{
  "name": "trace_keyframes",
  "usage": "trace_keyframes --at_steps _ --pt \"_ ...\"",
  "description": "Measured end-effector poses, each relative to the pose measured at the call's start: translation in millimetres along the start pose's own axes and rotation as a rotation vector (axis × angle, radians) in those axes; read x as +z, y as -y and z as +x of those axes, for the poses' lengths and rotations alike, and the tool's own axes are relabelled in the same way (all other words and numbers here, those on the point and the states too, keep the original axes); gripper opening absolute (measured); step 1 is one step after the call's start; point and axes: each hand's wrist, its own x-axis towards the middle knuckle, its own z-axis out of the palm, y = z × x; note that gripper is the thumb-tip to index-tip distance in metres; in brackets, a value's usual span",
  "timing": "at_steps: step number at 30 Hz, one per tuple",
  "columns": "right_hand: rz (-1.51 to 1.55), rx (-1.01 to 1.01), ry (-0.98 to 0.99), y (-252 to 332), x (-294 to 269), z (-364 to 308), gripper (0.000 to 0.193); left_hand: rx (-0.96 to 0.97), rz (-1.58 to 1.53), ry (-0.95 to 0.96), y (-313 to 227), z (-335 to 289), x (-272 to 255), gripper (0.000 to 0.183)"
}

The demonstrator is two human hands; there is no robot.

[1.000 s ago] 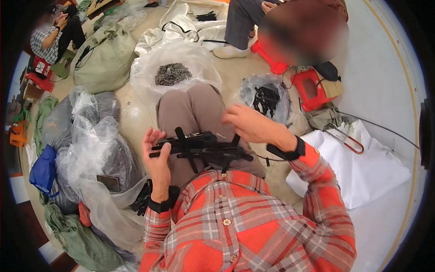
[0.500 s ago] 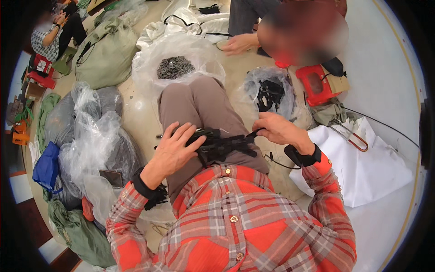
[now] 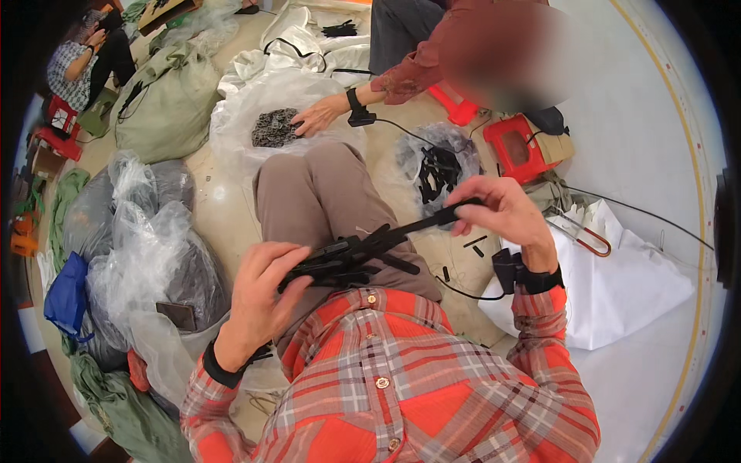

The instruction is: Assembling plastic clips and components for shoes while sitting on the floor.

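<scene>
A bundle of flat black straps lies across my lap, over brown trousers. My left hand is closed round the left end of the bundle. To the right, my right hand grips the end of one black strap and holds it up, slanting away from the bundle. The strap's other end runs back among the rest, and where it stops is hidden. Just beyond my right hand stands a clear plastic bag of black strap pieces.
Beyond my knees, a co-worker's hand reaches into a plastic bag of small dark pieces. Red stools and white sheeting lie to the right. Stuffed plastic sacks, a blue bag and green sacks crowd the left.
My right hand has risen and moved right, drawing one strap out from the bundle. My left hand has shifted left and down. The co-worker's hand has moved left to the small dark pieces.
</scene>
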Motion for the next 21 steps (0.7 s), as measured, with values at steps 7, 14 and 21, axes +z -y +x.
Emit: trace_keyframes --at_steps 7,14,21 --pt "-0.395 -0.258 0.159 56 93 34 0.026 -0.196 -0.415 -0.141 -36 40 27 0.03" --pt "0.055 -0.23 0.213 7 121 65 0.035 -0.386 -1.055 -0.421 -11 41 16 0.019" --pt "-0.291 -0.404 -0.103 3 113 116 0.024 -0.603 -1.229 -0.24 77 97 -11 0.02"
